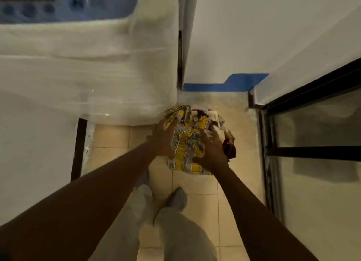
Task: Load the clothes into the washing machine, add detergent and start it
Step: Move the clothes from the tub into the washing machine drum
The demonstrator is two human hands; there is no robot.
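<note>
A bundle of clothes (187,141), mostly a yellow plaid garment with dark red and white pieces at its right, lies low over the tiled floor to the right of the washing machine. My left hand (163,138) grips the bundle's left side. My right hand (212,150) grips its right side, fingers dug into the fabric. The white washing machine (88,65), wrapped in clear plastic film, fills the upper left; its blue control panel (64,4) is at the top left. The lid and drum are out of view.
A dark-framed glass door or window (312,153) stands at the right. A white wall with a blue painted strip (224,85) rises behind the bundle. My legs and grey shoes (175,200) stand on the beige tiles (197,208) below.
</note>
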